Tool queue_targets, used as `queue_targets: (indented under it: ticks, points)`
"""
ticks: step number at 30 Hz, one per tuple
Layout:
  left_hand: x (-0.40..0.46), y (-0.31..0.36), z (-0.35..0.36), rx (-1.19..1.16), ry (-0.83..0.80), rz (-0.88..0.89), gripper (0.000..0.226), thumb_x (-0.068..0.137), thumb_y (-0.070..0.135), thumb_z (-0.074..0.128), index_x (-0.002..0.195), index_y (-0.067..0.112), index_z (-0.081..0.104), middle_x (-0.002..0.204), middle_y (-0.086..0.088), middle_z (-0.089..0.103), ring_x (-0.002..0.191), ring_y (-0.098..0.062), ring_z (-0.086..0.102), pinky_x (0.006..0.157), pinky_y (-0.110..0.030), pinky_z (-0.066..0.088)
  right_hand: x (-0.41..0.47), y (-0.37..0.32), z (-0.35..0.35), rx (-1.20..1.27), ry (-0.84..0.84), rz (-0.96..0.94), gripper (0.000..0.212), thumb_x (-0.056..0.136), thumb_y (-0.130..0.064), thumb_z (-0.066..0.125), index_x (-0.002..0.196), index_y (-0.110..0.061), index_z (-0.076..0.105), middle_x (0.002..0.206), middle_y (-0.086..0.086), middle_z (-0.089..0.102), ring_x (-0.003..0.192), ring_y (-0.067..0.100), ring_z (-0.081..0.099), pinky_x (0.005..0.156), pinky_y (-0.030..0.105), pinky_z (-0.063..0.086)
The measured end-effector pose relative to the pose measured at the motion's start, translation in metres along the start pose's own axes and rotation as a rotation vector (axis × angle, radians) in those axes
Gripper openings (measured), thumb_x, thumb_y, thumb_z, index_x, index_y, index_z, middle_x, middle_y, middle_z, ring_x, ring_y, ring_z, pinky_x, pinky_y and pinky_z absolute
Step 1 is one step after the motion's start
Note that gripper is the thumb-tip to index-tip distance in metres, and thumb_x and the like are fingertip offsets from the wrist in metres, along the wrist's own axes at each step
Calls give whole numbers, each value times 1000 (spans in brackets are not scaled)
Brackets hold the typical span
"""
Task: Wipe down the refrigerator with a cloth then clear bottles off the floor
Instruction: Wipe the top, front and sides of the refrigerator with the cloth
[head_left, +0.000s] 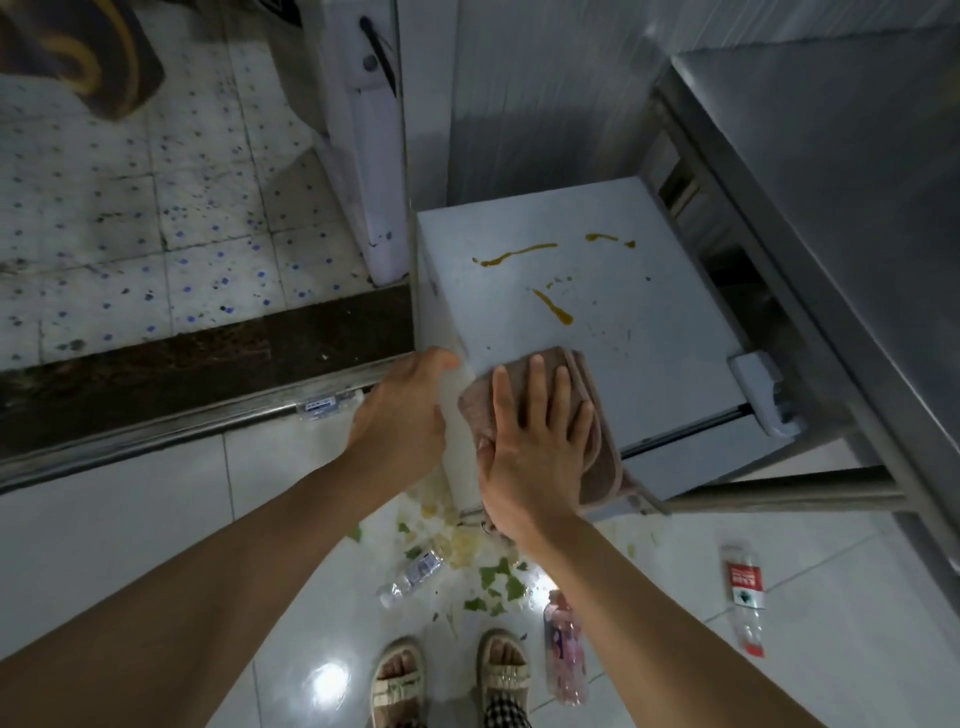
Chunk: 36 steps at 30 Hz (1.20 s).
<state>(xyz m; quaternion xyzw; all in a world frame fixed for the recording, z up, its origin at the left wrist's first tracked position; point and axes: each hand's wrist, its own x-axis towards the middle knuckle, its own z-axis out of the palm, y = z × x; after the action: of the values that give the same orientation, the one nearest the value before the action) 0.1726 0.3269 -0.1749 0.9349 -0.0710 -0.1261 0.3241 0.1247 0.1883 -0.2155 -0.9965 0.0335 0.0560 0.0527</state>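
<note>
The right hand lies flat with fingers spread on a folded brownish-pink cloth, pressing it onto the near corner of the white top of the small refrigerator. The left hand is curled round the refrigerator's near left edge; its fingertips are hidden behind that edge. Yellow-brown streaks of spilled sauce mark the top beyond the cloth, apart from it.

Four bottles lie on the white floor tiles. A clear bottle with a red label lies to the right — the label carries white characters and a dark green mark, too small to read. A bottle with a pink patterned wrap lies beside the right sandalled foot, its print blurred. A crushed clear bottle with a blue-and-white label lies in front of the feet, among green scraps and yellowish spill; its writing is illegible. A fourth bottle lies against the metal door threshold, its blue label unreadable too.

A steel tabletop overhangs the refrigerator on the right — its far end is cut off by the frame. The refrigerator's front is mostly hidden behind the arms.
</note>
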Motion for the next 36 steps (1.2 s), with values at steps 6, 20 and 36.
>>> queue_targets:
  ticks: [6, 20, 36]
  points:
    - [22, 2, -6, 17, 53, 39, 45, 80, -7, 47, 119, 16, 49, 124, -6, 51, 116, -22, 46, 93, -42, 44, 82, -13, -3, 7, -19, -113, 59, 99, -44, 24, 151, -30, -1, 160, 5, -10, 145, 30, -13, 117, 50, -6]
    - [58, 29, 27, 237, 224, 120, 52, 67, -12, 55, 113, 12, 59, 111, -9, 62, 103, -30, 54, 90, -35, 31, 115, 127, -26, -9, 80, 314, 73, 88, -55, 7, 153, -20, 7, 159, 12, 5, 146, 33, 3, 117, 51, 3]
    - [96, 49, 40, 268, 282, 129, 47, 51, -20, 55, 90, 5, 64, 97, -10, 65, 86, -34, 59, 70, -40, 47, 186, 174, -32, -9, 37, 237, 72, 91, -60, 13, 151, -20, 7, 158, 13, 9, 142, 39, 13, 111, 56, 20]
